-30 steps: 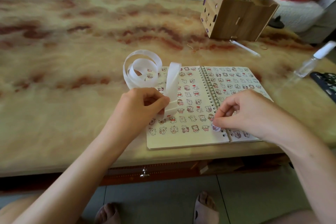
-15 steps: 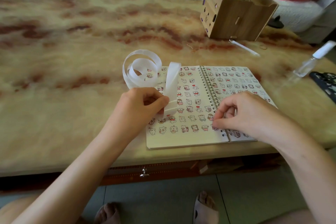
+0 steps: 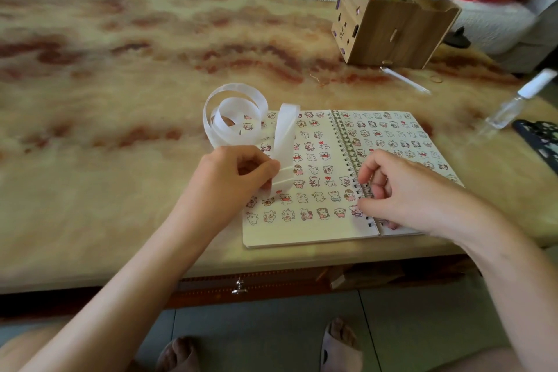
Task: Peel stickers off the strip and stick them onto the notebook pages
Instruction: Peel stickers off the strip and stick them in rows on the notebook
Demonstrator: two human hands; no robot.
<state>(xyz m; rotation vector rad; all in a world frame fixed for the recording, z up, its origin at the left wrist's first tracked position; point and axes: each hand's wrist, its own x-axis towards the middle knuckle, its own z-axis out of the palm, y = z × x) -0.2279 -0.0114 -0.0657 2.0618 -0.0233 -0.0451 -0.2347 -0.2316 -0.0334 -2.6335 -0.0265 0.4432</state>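
An open spiral notebook (image 3: 305,234) lies near the table's front edge, both pages covered with rows of small cartoon stickers. My left hand (image 3: 238,174) pinches a white translucent sticker strip (image 3: 285,136) over the left page; the strip's free end curls into loops (image 3: 234,113) beyond the notebook's top left corner. My right hand (image 3: 401,190) rests on the spiral binding at the lower middle, fingers curled, thumb tip pressing a sticker (image 3: 356,211) at the bottom row of the left page.
A wooden pen holder (image 3: 392,30) with pens stands at the back right. Near it lie a thin white stick (image 3: 404,80), a clear spray bottle (image 3: 519,100) and a dark patterned object (image 3: 540,142) at the right edge. My sandalled feet show below the table.
My right hand shifted slightly left along the bottom row, pressing the sticker down by the binding. The left hand and strip stayed still.
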